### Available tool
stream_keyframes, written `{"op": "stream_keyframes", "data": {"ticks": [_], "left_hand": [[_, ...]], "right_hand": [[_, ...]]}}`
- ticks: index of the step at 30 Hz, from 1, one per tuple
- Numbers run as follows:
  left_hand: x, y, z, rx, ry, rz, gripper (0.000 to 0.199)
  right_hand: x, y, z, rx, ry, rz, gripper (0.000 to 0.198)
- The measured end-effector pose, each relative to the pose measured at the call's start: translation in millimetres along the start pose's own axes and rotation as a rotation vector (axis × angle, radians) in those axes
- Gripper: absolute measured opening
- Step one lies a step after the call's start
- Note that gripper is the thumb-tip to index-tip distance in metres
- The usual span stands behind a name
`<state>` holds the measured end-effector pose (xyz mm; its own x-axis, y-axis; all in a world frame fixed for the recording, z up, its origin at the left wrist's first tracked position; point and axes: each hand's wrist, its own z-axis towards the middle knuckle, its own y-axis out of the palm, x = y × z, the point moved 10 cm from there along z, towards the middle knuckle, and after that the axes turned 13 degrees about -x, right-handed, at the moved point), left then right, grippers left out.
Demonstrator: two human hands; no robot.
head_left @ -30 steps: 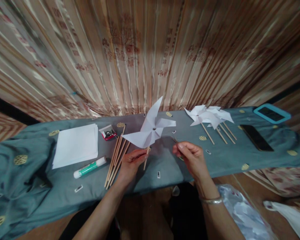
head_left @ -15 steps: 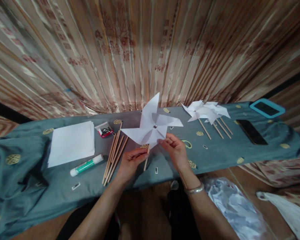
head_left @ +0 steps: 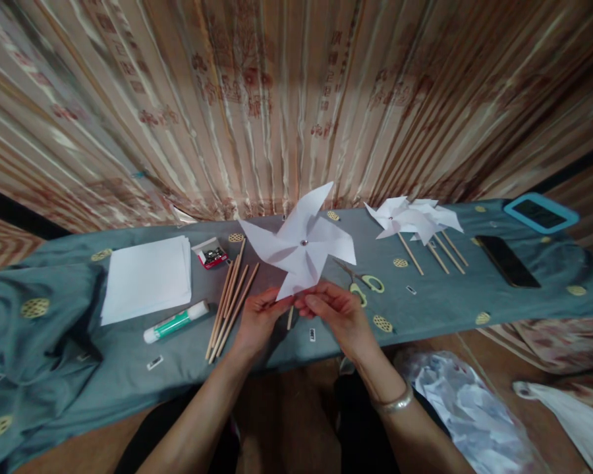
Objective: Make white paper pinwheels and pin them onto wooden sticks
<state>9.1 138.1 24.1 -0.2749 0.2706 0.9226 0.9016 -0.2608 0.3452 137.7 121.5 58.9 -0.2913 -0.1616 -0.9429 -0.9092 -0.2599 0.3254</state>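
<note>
A white paper pinwheel (head_left: pixel 304 253) with a metal pin at its centre is held up over the cloth-covered table. My left hand (head_left: pixel 261 322) is closed around its wooden stick (head_left: pixel 290 318), just under the lowest blade; most of the stick is hidden by fingers and paper. Beside it, my right hand (head_left: pixel 337 313) is pinched at the stick close below the paper, its fingertips almost meeting the left ones. Scissors (head_left: pixel 360 286) with yellow-green handles lie just past my right hand. To the left, several loose wooden sticks (head_left: pixel 230 306) lie bunched together.
Stacked white paper (head_left: pixel 145 280), a glue stick (head_left: pixel 175 322) and a small box of metal pins (head_left: pixel 210 253) lie on the left. Several pinwheels (head_left: pixel 418 220), a black phone (head_left: pixel 507 261) and a blue-framed device (head_left: pixel 541 212) are on the right. A clear bag of paper (head_left: pixel 474 408) sits on the floor.
The pinwheel's blades have turned. My right hand has moved from a blade's edge down and left to the stick. More of the scissors shows now, and the view has shifted slightly.
</note>
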Motion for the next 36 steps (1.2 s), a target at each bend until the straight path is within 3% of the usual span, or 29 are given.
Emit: {"op": "stream_keyframes", "data": {"ticks": [3,5,7,10,11,13,16,21,25,30,33,36], "left_hand": [[0,-4,-1,0.036,-0.016,-0.010,0.022],[0,-5,-1,0.037,-0.011,-0.008,0.023],[0,-5,-1,0.029,-0.002,0.004,0.024],[-2,-3,-1,0.020,-0.007,0.020,0.026],[-3,-2,-1,0.014,-0.011,0.024,0.026],[-5,0,-1,-0.001,-0.020,0.036,0.025],[-7,3,0,-0.026,-0.034,0.059,0.023],[-8,2,0,-0.016,-0.047,0.084,0.022],[-3,-4,-1,0.026,-0.015,0.117,0.021],[2,-8,-1,0.048,0.020,0.110,0.021],[4,-7,-1,0.030,0.022,0.102,0.020],[4,-4,-2,0.006,0.003,0.082,0.020]], "right_hand": [[-3,17,-8,-0.145,0.027,-0.049,0.023],[-15,10,-12,-0.138,-0.027,-0.083,0.020],[-35,-18,-16,0.022,-0.140,-0.133,0.019],[-62,-73,-32,0.423,-0.324,-0.259,0.019],[-66,-84,-36,0.501,-0.361,-0.309,0.023],[-69,-96,-37,0.553,-0.385,-0.392,0.034],[-61,-98,-31,0.503,-0.359,-0.418,0.038],[-49,-87,-24,0.414,-0.299,-0.281,0.026],[-36,-75,-19,0.386,-0.193,-0.139,0.029],[-9,-40,-14,0.276,-0.024,0.014,0.030],[8,-5,-15,0.107,0.089,0.063,0.029],[22,36,-20,-0.169,0.211,0.046,0.030]]}}
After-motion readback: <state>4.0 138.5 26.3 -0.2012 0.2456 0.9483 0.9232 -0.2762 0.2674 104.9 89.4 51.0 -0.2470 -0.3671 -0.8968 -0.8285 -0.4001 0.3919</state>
